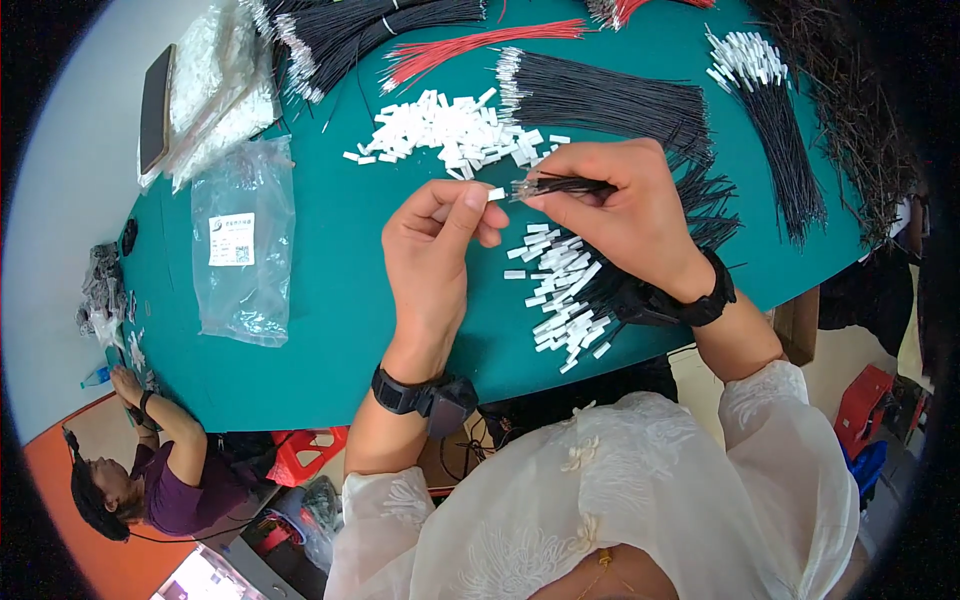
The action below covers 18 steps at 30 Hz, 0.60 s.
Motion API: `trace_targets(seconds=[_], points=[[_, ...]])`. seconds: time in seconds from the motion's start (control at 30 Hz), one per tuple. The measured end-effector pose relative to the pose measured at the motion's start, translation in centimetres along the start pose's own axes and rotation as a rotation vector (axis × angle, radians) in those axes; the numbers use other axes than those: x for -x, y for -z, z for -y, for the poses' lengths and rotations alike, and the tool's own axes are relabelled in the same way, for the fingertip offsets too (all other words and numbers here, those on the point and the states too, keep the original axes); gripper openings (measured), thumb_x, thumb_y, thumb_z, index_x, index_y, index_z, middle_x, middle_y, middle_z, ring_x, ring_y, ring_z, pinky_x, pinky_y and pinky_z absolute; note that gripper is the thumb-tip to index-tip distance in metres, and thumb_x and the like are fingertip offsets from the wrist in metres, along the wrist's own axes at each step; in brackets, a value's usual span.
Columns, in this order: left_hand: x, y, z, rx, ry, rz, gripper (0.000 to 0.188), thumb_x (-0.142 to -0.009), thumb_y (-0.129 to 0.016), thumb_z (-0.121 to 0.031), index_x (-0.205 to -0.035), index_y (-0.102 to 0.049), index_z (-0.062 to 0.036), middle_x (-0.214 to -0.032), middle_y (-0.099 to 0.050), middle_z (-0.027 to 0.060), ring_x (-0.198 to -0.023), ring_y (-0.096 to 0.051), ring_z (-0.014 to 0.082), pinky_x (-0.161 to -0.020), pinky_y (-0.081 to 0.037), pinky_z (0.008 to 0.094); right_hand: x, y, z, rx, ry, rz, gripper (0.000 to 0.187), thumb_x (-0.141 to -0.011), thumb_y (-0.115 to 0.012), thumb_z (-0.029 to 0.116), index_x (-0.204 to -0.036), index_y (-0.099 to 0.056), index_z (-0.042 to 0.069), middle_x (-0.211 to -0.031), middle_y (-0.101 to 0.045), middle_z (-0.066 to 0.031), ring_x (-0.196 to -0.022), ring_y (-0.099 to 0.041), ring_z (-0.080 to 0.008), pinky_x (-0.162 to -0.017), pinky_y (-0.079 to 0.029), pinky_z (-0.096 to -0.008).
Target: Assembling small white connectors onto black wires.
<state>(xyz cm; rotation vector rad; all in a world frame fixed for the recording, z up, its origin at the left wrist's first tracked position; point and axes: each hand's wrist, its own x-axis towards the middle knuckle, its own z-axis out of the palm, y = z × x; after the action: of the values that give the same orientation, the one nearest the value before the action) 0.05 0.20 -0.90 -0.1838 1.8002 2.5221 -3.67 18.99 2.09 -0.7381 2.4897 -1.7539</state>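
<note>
My left hand (436,232) pinches a small white connector housing (496,194) between thumb and forefinger. Facing it, my right hand (625,205) is closed on a few black wires (570,185), their metal-tipped ends toward the housing. Whether a tip sits inside the housing is too small to tell. Just beyond my hands lies a heap of loose white housings (440,130). Below my right hand, black wires with white housings on their ends (565,290) spread over the green table (340,370). A bundle of black wires with bare silvery tips (610,100) lies behind it.
Red wires (480,50) and more black wires (370,30) lie at the back. A housed wire bundle (775,130) is at the right. Clear plastic bags (243,290) and a dark phone-like slab (157,105) are on the left. Another person (165,470) works at the left edge.
</note>
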Motion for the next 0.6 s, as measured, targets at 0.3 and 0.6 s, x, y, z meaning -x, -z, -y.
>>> trace_targets(seconds=[0.3, 0.6], points=[[0.15, -0.01, 0.17, 0.002, 0.005, 0.014, 0.013, -0.093, -0.063, -0.012, -0.092, -0.064, 0.0013, -0.076, -0.067, 0.0073, -0.064, -0.058, 0.0096, -0.060, -0.045, 0.0214, 0.07, -0.31, -0.15, 0.006, 0.008, -0.003, 0.013, -0.075, -0.071, -0.001, -0.088, -0.069, -0.003, -0.071, -0.066, -0.0060, -0.055, -0.054, -0.0062, -0.050, -0.039, -0.0207], [-0.08, -0.29, 0.13, 0.010, 0.008, 0.033, 0.015, -0.093, -0.064, -0.013, -0.094, -0.065, 0.0020, -0.076, -0.067, 0.0065, -0.065, -0.059, 0.0090, -0.060, -0.046, 0.0205, -0.17, 0.21, 0.14, 0.095, 0.085, 0.007, 0.011, -0.077, -0.070, 0.001, -0.088, -0.068, -0.002, -0.069, -0.063, -0.0088, -0.053, -0.054, -0.0112, -0.049, -0.039, -0.0236]])
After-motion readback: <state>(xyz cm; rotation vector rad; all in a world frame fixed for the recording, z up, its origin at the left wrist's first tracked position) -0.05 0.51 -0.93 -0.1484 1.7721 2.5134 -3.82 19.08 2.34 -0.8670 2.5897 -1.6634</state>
